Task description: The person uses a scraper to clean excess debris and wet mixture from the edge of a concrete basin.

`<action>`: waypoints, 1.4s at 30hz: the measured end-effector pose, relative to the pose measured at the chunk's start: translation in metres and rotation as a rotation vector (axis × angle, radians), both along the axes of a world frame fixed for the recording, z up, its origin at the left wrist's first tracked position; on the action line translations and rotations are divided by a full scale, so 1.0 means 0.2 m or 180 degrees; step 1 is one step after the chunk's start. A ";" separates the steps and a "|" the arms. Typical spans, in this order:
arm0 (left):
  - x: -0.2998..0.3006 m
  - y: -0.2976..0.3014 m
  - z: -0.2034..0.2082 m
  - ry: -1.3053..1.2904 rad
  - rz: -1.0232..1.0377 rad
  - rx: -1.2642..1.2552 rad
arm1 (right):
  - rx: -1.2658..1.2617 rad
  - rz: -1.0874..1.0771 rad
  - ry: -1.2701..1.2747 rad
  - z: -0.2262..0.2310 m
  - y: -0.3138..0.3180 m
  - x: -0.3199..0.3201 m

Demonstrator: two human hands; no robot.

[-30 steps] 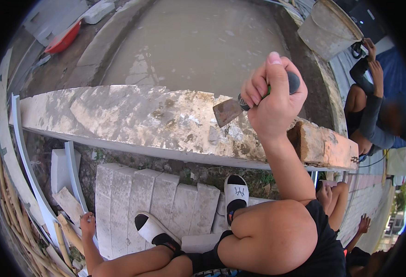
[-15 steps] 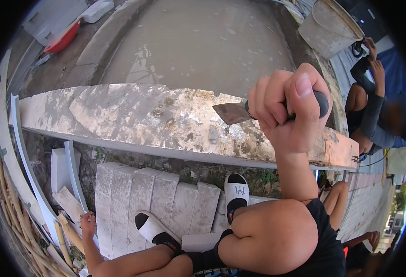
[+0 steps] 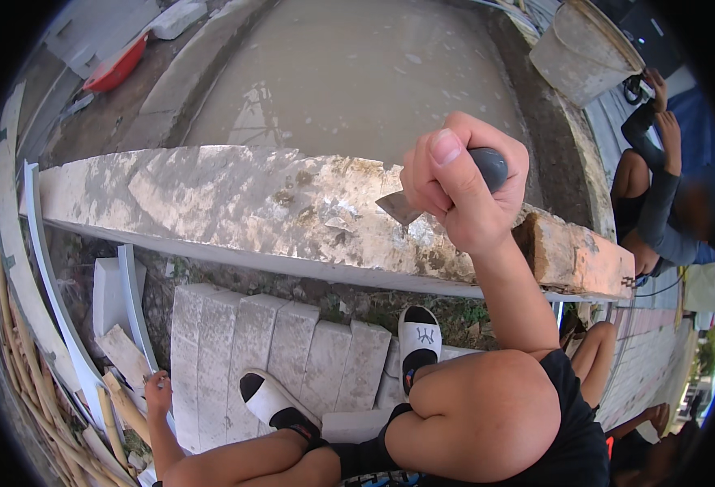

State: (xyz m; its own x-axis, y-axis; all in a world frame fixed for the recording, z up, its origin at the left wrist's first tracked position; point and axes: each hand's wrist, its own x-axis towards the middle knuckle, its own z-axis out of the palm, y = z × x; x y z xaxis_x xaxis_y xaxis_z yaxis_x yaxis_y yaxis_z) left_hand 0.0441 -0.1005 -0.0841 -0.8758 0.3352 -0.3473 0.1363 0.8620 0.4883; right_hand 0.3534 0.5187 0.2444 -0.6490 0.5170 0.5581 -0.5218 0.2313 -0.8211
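Observation:
My right hand (image 3: 471,183) is closed in a fist around the dark grey handle of a scraper (image 3: 398,209). The scraper's short metal blade points left and rests on or just over the worn, patchy top of a long wall ledge (image 3: 235,191); contact is hard to tell. Loose flakes lie on the ledge beside the blade tip. At the lower left, out past my knee, my left hand (image 3: 159,391) hangs low with its fingers curled. Whatever may be between those fingers is too small to name.
Murky water (image 3: 357,73) fills the basin behind the ledge. A dirty bucket (image 3: 585,53) stands at the far right, near a crouching person (image 3: 666,178). A red basin (image 3: 118,65) sits far left. Pale blocks (image 3: 244,349) lie under my feet; bamboo poles (image 3: 28,381) are at the left.
My right hand has moved left along the ledge with the scraper, and its handle end now faces up more. My left hand has stayed in place.

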 end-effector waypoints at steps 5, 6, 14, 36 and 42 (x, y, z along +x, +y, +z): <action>0.02 -0.05 0.05 0.0031 0.0048 -0.0023 | -0.0482 0.0016 0.0694 0.09 -0.15 0.01; 0.06 0.04 0.04 0.0005 0.0032 0.0028 | -0.0504 0.0022 0.0828 0.08 -0.16 0.01; 0.08 0.16 0.13 0.0003 0.0114 0.0046 | 0.0223 -0.0125 0.0038 -0.09 -0.12 -0.13; -0.01 0.02 0.07 -0.0119 0.0047 -0.0031 | 0.0419 0.0112 -0.0015 -0.08 -0.14 -0.13; 0.05 0.09 0.08 0.0066 0.0041 -0.0069 | -0.0151 0.0035 0.0520 0.08 -0.12 -0.05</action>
State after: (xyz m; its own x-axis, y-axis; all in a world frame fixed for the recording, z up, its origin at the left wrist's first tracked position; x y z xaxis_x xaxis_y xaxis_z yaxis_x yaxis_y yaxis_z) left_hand 0.0550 -0.0821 -0.0685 -0.8871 0.3165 -0.3360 0.1350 0.8740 0.4668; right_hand 0.3434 0.4940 0.2598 -0.5573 0.5387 0.6318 -0.6516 0.1879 -0.7349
